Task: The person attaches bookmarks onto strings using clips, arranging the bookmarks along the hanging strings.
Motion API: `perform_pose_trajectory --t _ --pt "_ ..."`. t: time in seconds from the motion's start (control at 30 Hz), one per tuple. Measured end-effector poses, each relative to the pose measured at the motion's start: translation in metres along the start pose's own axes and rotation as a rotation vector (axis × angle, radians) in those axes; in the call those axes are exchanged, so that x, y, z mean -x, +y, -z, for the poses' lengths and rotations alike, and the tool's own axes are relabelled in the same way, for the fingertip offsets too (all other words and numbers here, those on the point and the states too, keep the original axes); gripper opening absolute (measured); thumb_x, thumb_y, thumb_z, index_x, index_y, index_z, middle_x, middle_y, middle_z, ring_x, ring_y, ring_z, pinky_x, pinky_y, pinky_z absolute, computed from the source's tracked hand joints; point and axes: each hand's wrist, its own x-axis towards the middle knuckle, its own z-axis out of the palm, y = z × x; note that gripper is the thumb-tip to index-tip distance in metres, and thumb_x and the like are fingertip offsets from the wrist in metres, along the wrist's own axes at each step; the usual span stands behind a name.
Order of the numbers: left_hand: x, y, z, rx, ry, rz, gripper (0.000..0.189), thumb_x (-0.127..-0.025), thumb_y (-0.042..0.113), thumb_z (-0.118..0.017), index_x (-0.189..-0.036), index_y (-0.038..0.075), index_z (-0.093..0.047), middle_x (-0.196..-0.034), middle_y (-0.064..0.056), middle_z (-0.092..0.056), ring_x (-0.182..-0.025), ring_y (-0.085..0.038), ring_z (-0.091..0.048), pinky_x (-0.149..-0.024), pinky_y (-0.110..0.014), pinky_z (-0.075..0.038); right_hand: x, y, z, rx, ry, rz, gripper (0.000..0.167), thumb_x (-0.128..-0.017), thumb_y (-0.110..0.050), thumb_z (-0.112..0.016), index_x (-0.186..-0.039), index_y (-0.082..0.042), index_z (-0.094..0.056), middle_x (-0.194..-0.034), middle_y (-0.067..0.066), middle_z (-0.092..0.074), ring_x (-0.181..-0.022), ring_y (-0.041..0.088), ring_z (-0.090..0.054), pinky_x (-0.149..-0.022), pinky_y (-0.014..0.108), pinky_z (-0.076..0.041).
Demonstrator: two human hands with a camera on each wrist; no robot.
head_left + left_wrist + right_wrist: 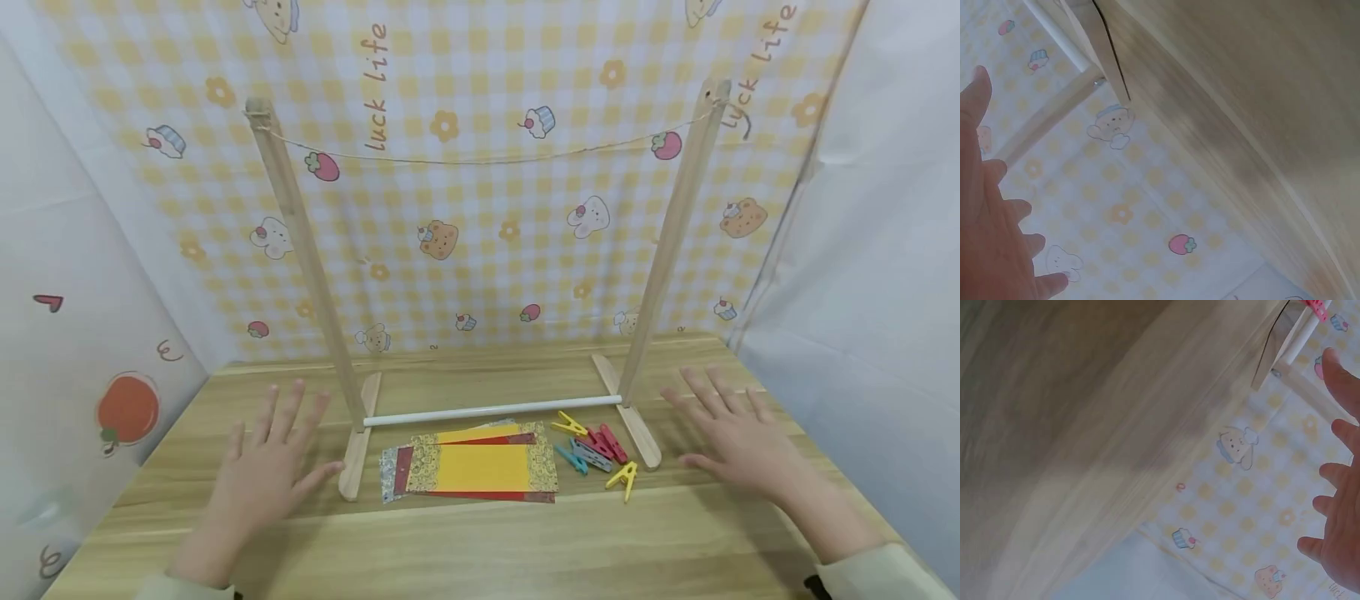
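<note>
My left hand, fingers spread, is palm down at the left of the wooden table, beside the left foot of a wooden stand. On the other side my right hand is spread the same way, to the right of the stand's right foot. Neither hand holds anything. Between them lies a loose stack of printed paper strips, yellow on top, with red and silver ones beneath. Right of the strips is a small pile of clothespins in yellow, red, teal and grey.
A thin string sags between the tops of the stand's two posts. Low down, a white rod joins the posts. Behind hangs a yellow checked cloth, with white cloth at the sides.
</note>
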Motion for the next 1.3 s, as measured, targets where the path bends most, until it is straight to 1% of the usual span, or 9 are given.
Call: perform_pose_trajectory --t 0.1,0.2,0.3,0.43,0.6,0.8,1.07,1.2,1.3 --pt "0.002 0.007 0.0 0.017 0.012 -0.008 0.091 -0.091 0.057 -0.061 -0.161 0.025 -0.012 -0.169 -0.005 0.004 -0.154 -0.031 0.013 -0.108 -0.079 -0.013 -0.002 -0.007 0.001 0.009 -0.021 0.014 0.094 -0.077 -0.047 -0.079 -0.156 -0.024 -0.032 -0.169 0.007 0.0 -0.154 0.036 0.006 -0.104 0.081 -0.018" --pt "0.001 0.014 0.0 0.037 0.01 -0.018 0.09 -0.091 0.054 -0.063 -0.161 0.024 -0.014 -0.169 -0.003 0.005 -0.155 -0.029 0.014 -0.11 -0.078 -0.011 -0.003 -0.015 0.002 0.002 -0.039 0.028 0.092 -0.074 -0.047 -0.08 -0.152 -0.021 -0.039 -0.168 0.009 -0.01 -0.152 0.043 -0.01 -0.104 0.079 -0.024" --pt "0.0 0.021 -0.001 0.048 0.012 -0.036 0.09 -0.091 0.051 -0.065 -0.161 0.024 -0.014 -0.169 -0.003 0.004 -0.155 -0.028 0.014 -0.109 -0.078 -0.015 -0.005 -0.023 0.002 -0.028 -0.038 0.054 0.09 -0.071 -0.044 -0.083 -0.149 -0.02 -0.045 -0.165 0.01 -0.021 -0.147 0.047 -0.023 -0.103 0.077 -0.028" --pt "-0.003 0.03 -0.001 0.027 0.022 -0.058 0.088 -0.09 0.052 -0.064 -0.16 0.022 -0.02 -0.169 -0.007 -0.004 -0.155 -0.027 0.011 -0.106 -0.078 -0.024 -0.009 -0.033 -0.001 -0.071 -0.026 0.097 0.089 -0.067 -0.04 -0.086 -0.146 -0.019 -0.049 -0.16 0.011 -0.034 -0.142 0.048 -0.031 -0.102 0.075 -0.033" --pt "-0.003 0.042 -0.002 0.024 0.009 -0.077 0.083 -0.09 0.054 -0.062 -0.157 0.019 -0.029 -0.167 -0.01 -0.016 -0.156 -0.029 0.002 -0.105 -0.076 -0.028 -0.012 -0.043 -0.005 -0.038 0.009 0.161 0.087 -0.063 -0.038 -0.088 -0.141 -0.019 -0.056 -0.149 0.011 -0.048 -0.134 0.046 -0.042 -0.095 0.07 -0.043" --pt "-0.009 0.056 -0.004 0.011 -0.04 -0.091 0.083 -0.091 0.056 -0.061 -0.158 0.02 -0.027 -0.164 -0.012 -0.024 -0.152 -0.039 -0.019 -0.107 -0.072 -0.032 -0.018 -0.055 -0.003 -0.042 -0.025 0.166 0.081 -0.063 -0.04 -0.088 -0.136 -0.018 -0.061 -0.145 0.011 -0.054 -0.132 0.042 -0.047 -0.089 0.067 -0.048" --pt "-0.015 0.066 -0.011 0.067 -0.002 -0.146 0.083 -0.088 0.054 -0.066 -0.156 0.018 -0.033 -0.161 -0.009 -0.032 -0.147 -0.04 -0.031 -0.104 -0.07 -0.037 -0.022 -0.065 -0.002 -0.062 -0.07 0.223 0.069 -0.067 -0.039 -0.086 -0.128 -0.015 -0.065 -0.134 0.01 -0.06 -0.126 0.04 -0.051 -0.081 0.065 -0.052" --pt "-0.018 0.071 -0.016 0.101 -0.026 -0.164 0.084 -0.087 0.055 -0.067 -0.154 0.013 -0.036 -0.159 -0.011 -0.035 -0.146 -0.04 -0.033 -0.104 -0.067 -0.039 -0.023 -0.069 -0.003 -0.073 -0.099 0.246 0.057 -0.067 -0.038 -0.086 -0.118 -0.019 -0.068 -0.126 0.005 -0.062 -0.122 0.04 -0.054 -0.076 0.063 -0.053" --pt "-0.02 0.076 -0.017 0.124 -0.04 -0.178 0.086 -0.086 0.056 -0.067 -0.152 0.009 -0.038 -0.155 -0.013 -0.042 -0.144 -0.04 -0.037 -0.103 -0.065 -0.043 -0.024 -0.072 -0.004 -0.089 -0.106 0.271 0.048 -0.067 -0.039 -0.086 -0.11 -0.024 -0.069 -0.119 -0.002 -0.061 -0.114 0.031 -0.056 -0.07 0.055 -0.054"
